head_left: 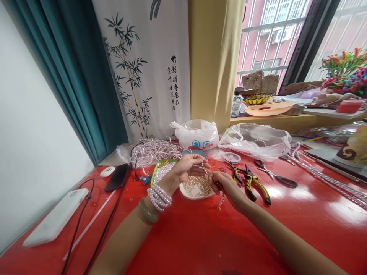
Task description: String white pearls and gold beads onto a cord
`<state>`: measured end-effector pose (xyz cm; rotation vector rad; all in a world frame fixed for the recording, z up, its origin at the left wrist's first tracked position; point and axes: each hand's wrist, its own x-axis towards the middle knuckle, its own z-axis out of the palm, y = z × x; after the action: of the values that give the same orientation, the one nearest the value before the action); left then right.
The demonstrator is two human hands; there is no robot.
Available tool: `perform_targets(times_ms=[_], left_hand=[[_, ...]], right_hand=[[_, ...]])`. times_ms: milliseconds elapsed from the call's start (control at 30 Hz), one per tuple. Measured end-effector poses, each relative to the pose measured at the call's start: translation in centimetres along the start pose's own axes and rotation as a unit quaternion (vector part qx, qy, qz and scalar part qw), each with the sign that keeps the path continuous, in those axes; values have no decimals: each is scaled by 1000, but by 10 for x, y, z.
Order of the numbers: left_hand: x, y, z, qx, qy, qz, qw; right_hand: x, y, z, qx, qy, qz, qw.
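A short beaded strand [222,199] hangs below my right hand [222,182], whose fingers are closed on it. My left hand [190,167], wearing pearl bracelets [159,198] and a green bangle [148,211] at the wrist, pinches the upper part of the strand between thumb and fingers. Both hands nearly touch above a white dish [197,197] of small gold beads. Just behind my left hand, a green tray [157,168] holds white pearl beads.
Pliers [255,182] and scissors [275,176] lie right of the hands. Pearl strands [156,149] and plastic bags [197,133] stand behind. A phone [117,178], cables and a white power bank [57,217] are at left. More pearl strands [323,173] lie at right.
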<state>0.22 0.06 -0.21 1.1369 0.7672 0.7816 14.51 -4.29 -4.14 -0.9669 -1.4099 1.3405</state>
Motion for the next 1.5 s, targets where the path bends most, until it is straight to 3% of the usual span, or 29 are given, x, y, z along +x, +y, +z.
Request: perform_targets(times_ms=[133, 400, 867, 1233, 1500], left_hand=[[0, 0, 1, 9, -10, -8, 1000], [-2, 0, 3, 21, -7, 6, 1000], [-3, 1, 10, 52, 5, 8, 999], [-2, -2, 10, 37, 2, 32, 999], [5, -8, 6, 49, 6, 26, 998]], right_hand=[[0, 0, 1, 8, -5, 10, 1000], [-4, -7, 3, -55, 60, 18, 996], [-2, -7, 1, -82, 76, 45, 993], [-1, -5, -3, -64, 66, 61, 994], [0, -6, -3, -110, 83, 55, 989]])
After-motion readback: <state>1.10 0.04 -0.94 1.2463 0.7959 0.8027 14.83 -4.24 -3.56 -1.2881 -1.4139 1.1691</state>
